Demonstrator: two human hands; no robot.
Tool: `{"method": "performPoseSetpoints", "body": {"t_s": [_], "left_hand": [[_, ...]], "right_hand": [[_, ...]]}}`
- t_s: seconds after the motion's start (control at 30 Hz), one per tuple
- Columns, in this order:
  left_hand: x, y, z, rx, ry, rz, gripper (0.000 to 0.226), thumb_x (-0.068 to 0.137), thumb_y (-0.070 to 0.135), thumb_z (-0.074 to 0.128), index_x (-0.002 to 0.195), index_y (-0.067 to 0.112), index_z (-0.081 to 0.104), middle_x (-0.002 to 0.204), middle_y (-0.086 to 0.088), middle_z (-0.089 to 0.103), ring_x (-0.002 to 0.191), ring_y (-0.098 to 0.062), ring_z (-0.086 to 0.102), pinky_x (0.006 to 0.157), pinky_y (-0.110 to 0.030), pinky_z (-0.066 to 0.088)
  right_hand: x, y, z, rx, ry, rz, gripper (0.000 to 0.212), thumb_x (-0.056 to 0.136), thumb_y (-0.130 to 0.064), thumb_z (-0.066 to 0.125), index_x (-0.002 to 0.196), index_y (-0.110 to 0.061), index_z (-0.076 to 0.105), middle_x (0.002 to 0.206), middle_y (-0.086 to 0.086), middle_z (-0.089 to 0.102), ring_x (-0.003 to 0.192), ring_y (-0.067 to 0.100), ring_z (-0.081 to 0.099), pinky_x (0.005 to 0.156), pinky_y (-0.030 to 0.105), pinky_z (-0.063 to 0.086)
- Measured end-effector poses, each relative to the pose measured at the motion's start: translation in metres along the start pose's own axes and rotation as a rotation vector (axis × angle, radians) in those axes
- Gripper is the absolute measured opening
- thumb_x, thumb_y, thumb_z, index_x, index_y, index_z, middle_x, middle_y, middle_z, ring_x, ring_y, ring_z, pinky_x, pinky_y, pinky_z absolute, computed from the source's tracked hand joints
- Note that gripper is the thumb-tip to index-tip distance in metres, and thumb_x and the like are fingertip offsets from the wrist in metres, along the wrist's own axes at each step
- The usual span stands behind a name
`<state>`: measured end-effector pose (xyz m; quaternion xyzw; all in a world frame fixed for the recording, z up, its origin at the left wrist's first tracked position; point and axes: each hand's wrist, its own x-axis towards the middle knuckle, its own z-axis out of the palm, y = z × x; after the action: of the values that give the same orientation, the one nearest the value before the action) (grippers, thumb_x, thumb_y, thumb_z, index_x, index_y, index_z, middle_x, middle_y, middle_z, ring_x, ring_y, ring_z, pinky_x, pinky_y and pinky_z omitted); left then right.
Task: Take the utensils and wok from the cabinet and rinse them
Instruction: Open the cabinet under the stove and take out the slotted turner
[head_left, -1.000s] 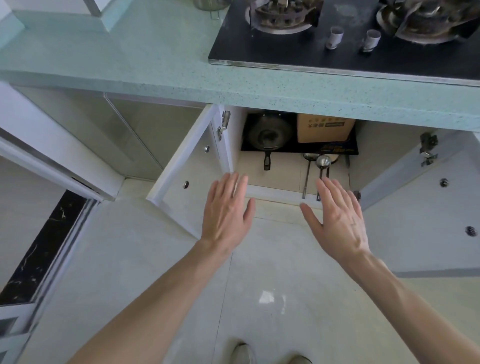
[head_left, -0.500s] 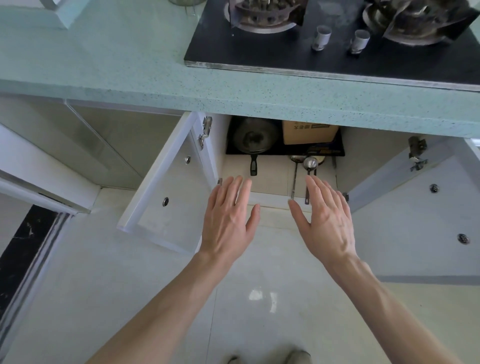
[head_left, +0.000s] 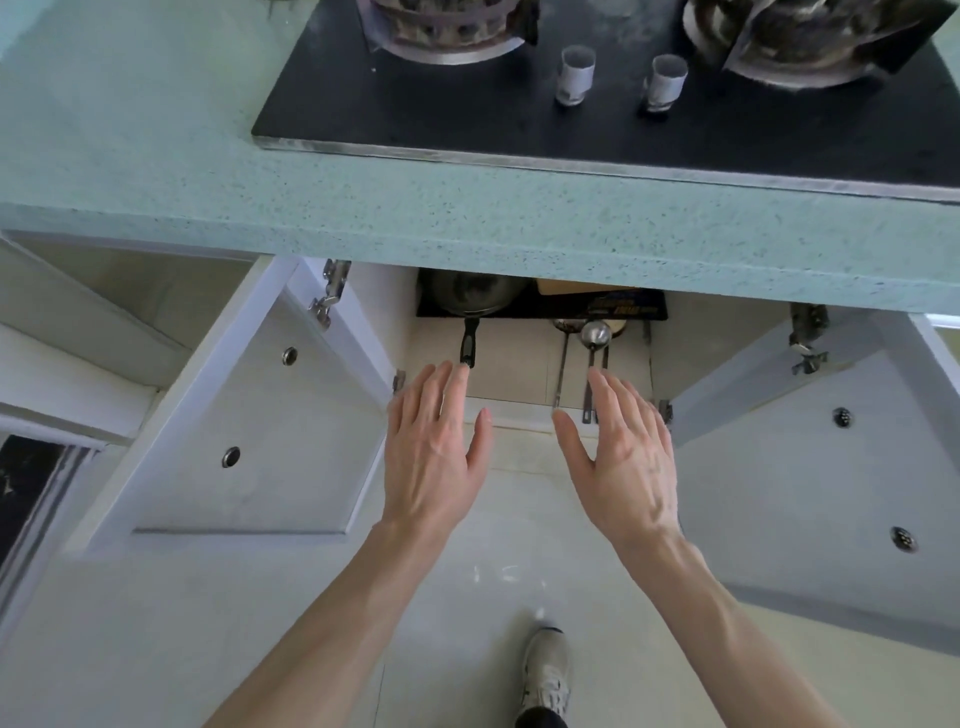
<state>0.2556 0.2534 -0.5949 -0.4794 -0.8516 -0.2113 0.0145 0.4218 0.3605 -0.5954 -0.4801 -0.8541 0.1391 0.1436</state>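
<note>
Head view: looks down past a worktop edge into an open cabinet (head_left: 524, 374) under a stove.
Worktop: pale green speckled stone (head_left: 467, 228), with a black hob (head_left: 571, 119) set in it, carrying two burners and two knobs.
Cabinet doors: left door (head_left: 249, 426) and right door (head_left: 810, 457) both swung wide.
Wok: dark wok (head_left: 470, 296) at the back left, its black handle (head_left: 468, 345) pointing outward.
Utensils: metal ladles (head_left: 592, 343) lying right of the wok, handles toward the front edge.
Left hand: left hand (head_left: 434, 452) flat, fingers straight, holding nothing, fingertips just before the wok handle.
Right hand: right hand (head_left: 623, 462) flat, fingers extended, empty, by the ladle handles.
Floor: glossy pale tile (head_left: 260, 623); one grey shoe (head_left: 545, 675) below.
</note>
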Motion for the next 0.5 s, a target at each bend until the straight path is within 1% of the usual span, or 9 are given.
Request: {"method": "performPoseSetpoints", "body": {"t_s": [0.13,0.27,0.5], "left_hand": [[0.013,0.017,0.017,0.015,-0.011,-0.008,0.048,0.106,0.036,0.044,0.145,0.008,0.050,0.144,-0.008,0.055,0.139,-0.029,0.046,0.114,-0.046,0.038],[0.023,0.017,0.042,0.020,-0.021,-0.005,0.048,0.105,0.035,0.045,0.144,0.009,0.050,0.145,-0.008,0.055,0.140,-0.029,0.045,0.116,-0.046,0.036],[0.030,0.007,0.096,0.015,-0.025,0.010,0.047,0.104,0.034,0.048,0.144,0.009,0.050,0.143,-0.006,0.055,0.139,-0.026,0.046,0.116,-0.046,0.036]], "right_hand": [[0.016,0.020,0.007,-0.013,-0.007,0.010,0.064,0.104,-0.057,0.042,0.151,-0.013,0.047,0.152,0.008,0.055,0.145,0.030,0.046,0.120,0.046,0.035],[0.030,0.036,0.025,-0.016,-0.033,0.030,0.065,0.104,-0.058,0.040,0.152,-0.014,0.046,0.151,0.008,0.056,0.145,0.030,0.046,0.121,0.045,0.033],[0.045,0.065,0.062,-0.027,-0.023,0.065,0.066,0.104,-0.058,0.039,0.153,-0.014,0.044,0.151,0.008,0.056,0.144,0.032,0.047,0.119,0.049,0.037]]}}
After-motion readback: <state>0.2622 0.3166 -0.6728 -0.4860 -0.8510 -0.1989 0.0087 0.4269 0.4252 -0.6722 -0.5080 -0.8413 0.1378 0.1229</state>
